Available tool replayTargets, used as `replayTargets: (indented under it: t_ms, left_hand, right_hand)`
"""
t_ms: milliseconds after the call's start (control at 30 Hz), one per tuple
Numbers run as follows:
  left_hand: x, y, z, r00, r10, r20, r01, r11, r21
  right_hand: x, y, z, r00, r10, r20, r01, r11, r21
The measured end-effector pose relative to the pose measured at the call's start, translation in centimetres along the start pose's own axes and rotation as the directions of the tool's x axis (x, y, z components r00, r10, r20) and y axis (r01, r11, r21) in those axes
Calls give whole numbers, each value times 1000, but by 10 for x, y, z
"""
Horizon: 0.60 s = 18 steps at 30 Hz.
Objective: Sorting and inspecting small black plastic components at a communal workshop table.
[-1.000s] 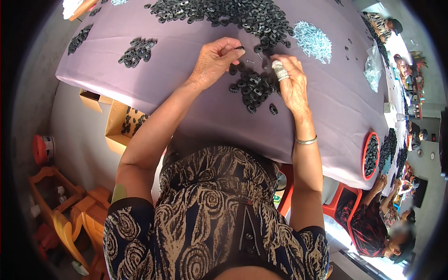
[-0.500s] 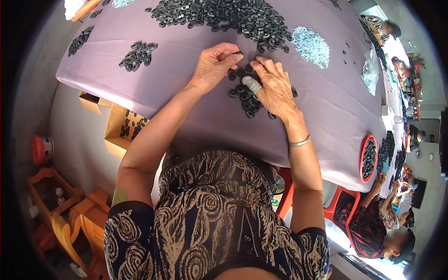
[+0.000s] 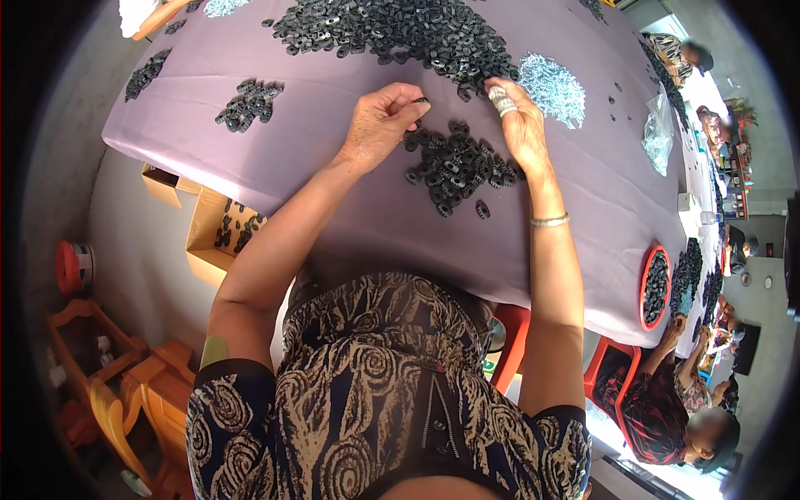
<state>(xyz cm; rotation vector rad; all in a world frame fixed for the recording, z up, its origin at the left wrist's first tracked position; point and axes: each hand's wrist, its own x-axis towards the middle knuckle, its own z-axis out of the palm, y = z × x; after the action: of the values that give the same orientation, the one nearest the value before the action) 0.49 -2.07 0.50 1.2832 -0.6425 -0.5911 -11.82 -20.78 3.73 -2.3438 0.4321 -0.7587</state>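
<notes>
My left hand (image 3: pixel 383 123) is closed in a pinch, with a small black plastic piece (image 3: pixel 422 101) between thumb and fingertips. It hovers over the purple cloth, left of a loose cluster of black pieces (image 3: pixel 454 171). Farther right, my right hand (image 3: pixel 523 125) has its fingers drawn together against the thumb, which has a pale wrapping. Those fingertips are at the edge of the large black heap (image 3: pixel 400 29), beside a pile of small silvery-blue pieces (image 3: pixel 552 90). Whatever the right fingers hold is hidden.
The purple cloth (image 3: pixel 325 221) covers the table. Smaller black groups (image 3: pixel 248 106) lie to the left. A red-rimmed basket of black pieces (image 3: pixel 656 287) and a clear plastic bag (image 3: pixel 657 137) are on the right. An open cardboard box (image 3: pixel 208 242) stands below the left edge. Other people sit at right.
My right hand has lifted off the black cluster and moved up and right to the edge of the large heap, its fingers drawing together. The cluster is uncovered. My left hand has barely moved.
</notes>
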Motion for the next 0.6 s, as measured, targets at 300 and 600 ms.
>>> replayTargets:
  t_ms: [300, 600]
  left_hand:
    - [0, 1, 1, 999, 19, 30, -19, 1000, -5]
    - [0, 4, -4, 1000, -22, -10, 22, 1000, 9]
  right_hand:
    - [12, 7, 21, 983, -145, 117, 177, 919, -352]
    - [-26, -29, 6, 944, -120, 308, 203, 946, -253]
